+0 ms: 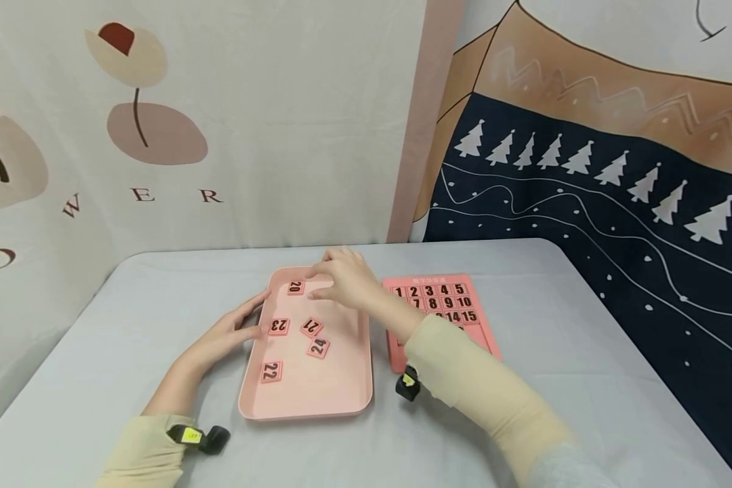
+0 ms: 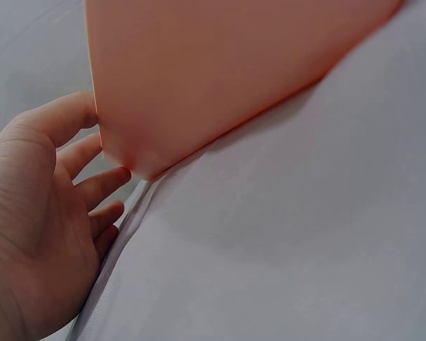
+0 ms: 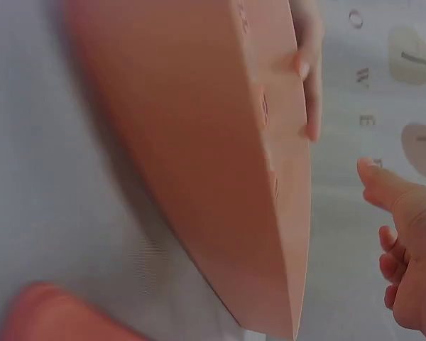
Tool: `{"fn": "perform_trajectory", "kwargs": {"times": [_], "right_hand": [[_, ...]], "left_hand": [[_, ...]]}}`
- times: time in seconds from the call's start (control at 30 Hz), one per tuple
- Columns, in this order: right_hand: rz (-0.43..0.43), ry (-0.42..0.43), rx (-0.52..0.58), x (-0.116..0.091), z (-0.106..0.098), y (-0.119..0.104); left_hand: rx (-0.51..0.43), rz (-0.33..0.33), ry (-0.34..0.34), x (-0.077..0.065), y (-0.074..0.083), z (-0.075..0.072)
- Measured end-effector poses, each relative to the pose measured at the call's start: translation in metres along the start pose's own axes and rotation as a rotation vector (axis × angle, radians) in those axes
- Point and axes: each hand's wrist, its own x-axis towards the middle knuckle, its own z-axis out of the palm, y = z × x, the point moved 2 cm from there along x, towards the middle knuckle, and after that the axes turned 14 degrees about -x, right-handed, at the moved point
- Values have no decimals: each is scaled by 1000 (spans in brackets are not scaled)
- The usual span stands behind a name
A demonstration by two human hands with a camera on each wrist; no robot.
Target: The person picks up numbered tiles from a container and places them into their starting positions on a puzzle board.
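A pink tray [image 1: 341,400] lies on the table with several loose number tiles in it. Tile 20 [image 1: 295,288] is near the far end, tile 23 [image 1: 278,327] by the left side, tile 21 [image 1: 311,327] close to tile 24 [image 1: 318,348], and tile 22 [image 1: 271,371] nearer the front. My left hand [image 1: 222,339] touches the tray's left side with extended fingers. Above the tray's far right part hovers my right hand [image 1: 346,279], thumb and index finger apart, no tile seen between them. To the right, a pink number board [image 1: 482,332] is partly covered by my right forearm.
Rows of number tiles fill the upper part of the board. A pale cloth covers the table [image 1: 158,325]. Behind it hang a printed light curtain [image 1: 293,135] and a dark tree-patterned cloth [image 1: 585,224]. Each wrist wears a black camera strap.
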Motion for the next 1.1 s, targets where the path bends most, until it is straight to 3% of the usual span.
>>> {"fn": "perform_trajectory", "kwargs": {"times": [0.2, 0.37, 0.47, 0.67, 1.1], "right_hand": [[47, -15, -18, 27, 12, 3], [181, -80, 43, 39, 30, 3], [210, -94, 30, 43, 38, 0], [183, -110, -102, 47, 50, -2], [172, -61, -184, 52, 71, 0]], "left_hand": [[-2, -10, 1, 0, -2, -2], [-5, -15, 3, -1, -2, -2], [-5, -17, 5, -1, -2, -2], [-12, -13, 1, 0, -4, -3], [-14, -17, 6, -1, -3, -3]]}}
